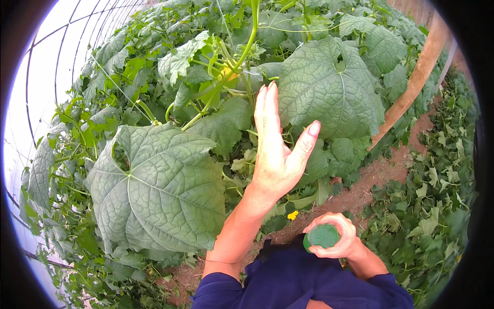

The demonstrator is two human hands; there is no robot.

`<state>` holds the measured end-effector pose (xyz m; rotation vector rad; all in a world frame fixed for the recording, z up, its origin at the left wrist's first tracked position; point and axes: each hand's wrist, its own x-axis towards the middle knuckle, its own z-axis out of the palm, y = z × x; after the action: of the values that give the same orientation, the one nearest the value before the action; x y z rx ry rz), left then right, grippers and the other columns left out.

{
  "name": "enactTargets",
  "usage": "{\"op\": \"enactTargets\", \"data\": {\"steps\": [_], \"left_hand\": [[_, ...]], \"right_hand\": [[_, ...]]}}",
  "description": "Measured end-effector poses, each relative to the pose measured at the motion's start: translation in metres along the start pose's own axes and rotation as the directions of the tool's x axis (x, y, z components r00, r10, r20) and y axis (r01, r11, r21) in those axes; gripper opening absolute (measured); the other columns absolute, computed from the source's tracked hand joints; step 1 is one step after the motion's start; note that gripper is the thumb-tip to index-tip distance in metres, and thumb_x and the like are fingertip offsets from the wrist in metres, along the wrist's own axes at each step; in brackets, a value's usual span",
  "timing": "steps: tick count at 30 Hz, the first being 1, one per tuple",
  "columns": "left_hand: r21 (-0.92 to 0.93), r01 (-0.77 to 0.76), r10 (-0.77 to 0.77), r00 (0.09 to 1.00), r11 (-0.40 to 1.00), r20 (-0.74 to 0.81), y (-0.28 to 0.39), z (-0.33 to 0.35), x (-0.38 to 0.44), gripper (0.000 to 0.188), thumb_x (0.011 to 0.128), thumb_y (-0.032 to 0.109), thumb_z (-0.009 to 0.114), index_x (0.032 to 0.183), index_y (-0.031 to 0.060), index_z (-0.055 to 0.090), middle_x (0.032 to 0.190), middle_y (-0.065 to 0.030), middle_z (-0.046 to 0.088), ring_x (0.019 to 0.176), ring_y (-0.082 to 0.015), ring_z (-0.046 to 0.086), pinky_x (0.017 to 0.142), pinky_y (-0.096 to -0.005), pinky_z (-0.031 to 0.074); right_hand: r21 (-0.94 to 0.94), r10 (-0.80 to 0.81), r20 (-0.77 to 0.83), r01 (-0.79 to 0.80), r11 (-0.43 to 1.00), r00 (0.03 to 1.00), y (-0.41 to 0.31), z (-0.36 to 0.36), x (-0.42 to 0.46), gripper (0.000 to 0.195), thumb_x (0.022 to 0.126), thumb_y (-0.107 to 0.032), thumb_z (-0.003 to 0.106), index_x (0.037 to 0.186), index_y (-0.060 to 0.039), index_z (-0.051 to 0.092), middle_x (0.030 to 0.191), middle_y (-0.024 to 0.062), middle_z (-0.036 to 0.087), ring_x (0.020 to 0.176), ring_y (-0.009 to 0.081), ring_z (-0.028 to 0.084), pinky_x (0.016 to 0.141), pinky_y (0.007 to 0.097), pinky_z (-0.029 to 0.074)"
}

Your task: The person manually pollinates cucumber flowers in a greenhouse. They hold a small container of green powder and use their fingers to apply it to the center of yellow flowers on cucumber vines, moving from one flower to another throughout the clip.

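My left hand (276,154) reaches up among the vines, its fingers extended and the thumb spread apart, with no object seen in it. Its fingertips are beside a large green leaf (335,87) and just below a small green stem tip; whether they touch the plant I cannot tell. Above and left of the fingers are a thick green vine stem (252,29) and a partly hidden yellow flower (230,73). Near my waist, my right hand (339,235) is closed around a round container (323,236) with green contents. Another broad leaf (166,189) hangs left of my left forearm.
A curved wooden pole (415,83) slants down at the right. Thin strings (115,85) run through the dense vines. A brown soil path (386,170) passes between plant rows, with a yellow flower (292,215) beside it. Greenhouse framing (58,58) stands at the left.
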<state>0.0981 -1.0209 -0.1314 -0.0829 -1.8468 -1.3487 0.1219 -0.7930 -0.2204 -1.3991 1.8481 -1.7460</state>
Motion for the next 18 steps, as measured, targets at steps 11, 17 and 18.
{"op": "enactTargets", "data": {"steps": [11,17,18], "left_hand": [[0.483,-0.564,0.547,0.815,0.670,0.193,-0.013,0.182,0.029,0.060,0.075,-0.003,0.063,0.133,0.0056,0.056,0.146,-0.0249,0.037,0.125,-0.0445,0.049,0.102,-0.0535,0.045],[0.575,-0.476,0.519,0.849,0.666,0.101,-0.022,0.228,0.039,0.065,0.068,-0.008,0.065,0.132,0.0048,0.057,0.146,-0.0252,0.037,0.122,-0.0477,0.050,0.100,-0.0522,0.046],[0.603,-0.449,0.491,0.864,0.660,0.106,-0.018,0.231,0.038,0.066,0.067,-0.009,0.066,0.131,0.0044,0.058,0.146,-0.0255,0.037,0.122,-0.0476,0.051,0.101,-0.0519,0.046]], "right_hand": [[-0.074,-0.009,0.074,0.014,0.997,0.997,0.072,-0.151,-0.002,0.065,0.059,-0.017,0.094,0.110,0.0003,0.057,0.095,0.0131,0.071,0.084,0.0234,0.071,0.077,0.0340,0.057],[0.101,-0.060,0.200,0.040,0.994,0.978,0.096,-0.232,0.014,0.060,0.061,-0.014,0.092,0.107,0.0016,0.057,0.093,0.0137,0.070,0.082,0.0226,0.071,0.075,0.0335,0.057],[0.083,-0.069,0.230,0.051,0.995,0.971,0.100,-0.240,0.017,0.060,0.061,-0.014,0.092,0.107,0.0014,0.057,0.093,0.0136,0.070,0.082,0.0226,0.071,0.075,0.0336,0.057]]}}
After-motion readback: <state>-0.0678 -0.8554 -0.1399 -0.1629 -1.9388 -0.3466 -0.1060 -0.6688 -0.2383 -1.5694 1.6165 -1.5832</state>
